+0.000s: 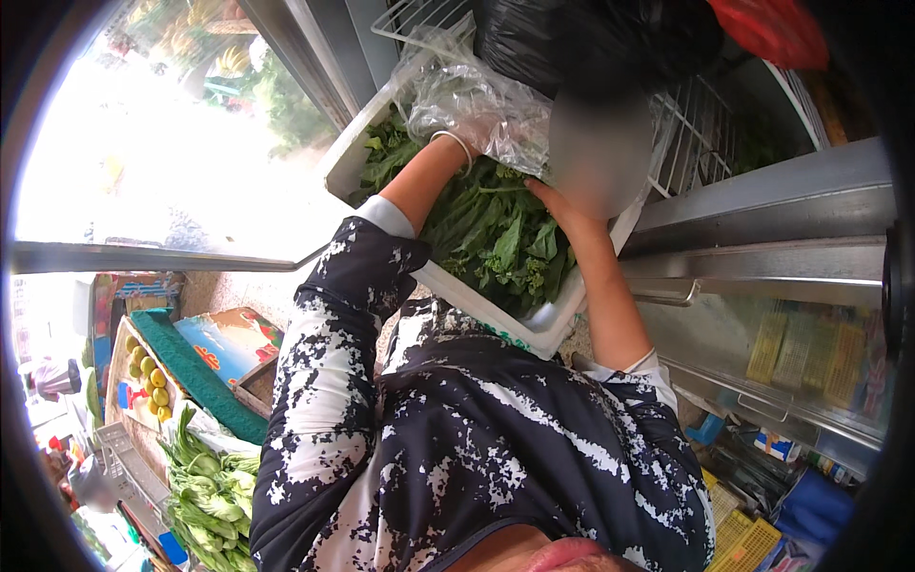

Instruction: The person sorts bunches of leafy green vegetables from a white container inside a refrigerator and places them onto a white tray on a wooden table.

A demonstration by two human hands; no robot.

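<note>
In front of me a white foam box (457, 286) is filled with leafy green vegetables (500, 236) that have small bud clusters. Crumpled clear plastic (486, 93) covers the far part of the greens. My left hand (477, 136), with a white bangle at its wrist, reaches into the box. The plastic covers its fingers, so their grip is hidden. At the box's right side is my right hand (565, 204), its thumb lying against the greens. A grey blurred patch hides most of its other fingers.
White wire racks (693, 136) are behind and right of the box, with a black plastic bag (593, 43) and a red bag (775, 32) above. A metal-framed glass door (157, 256) stands left. Yellow-green fruit (149, 379) and leafy vegetables (207, 500) lie lower left; yellow baskets (747, 547) lower right.
</note>
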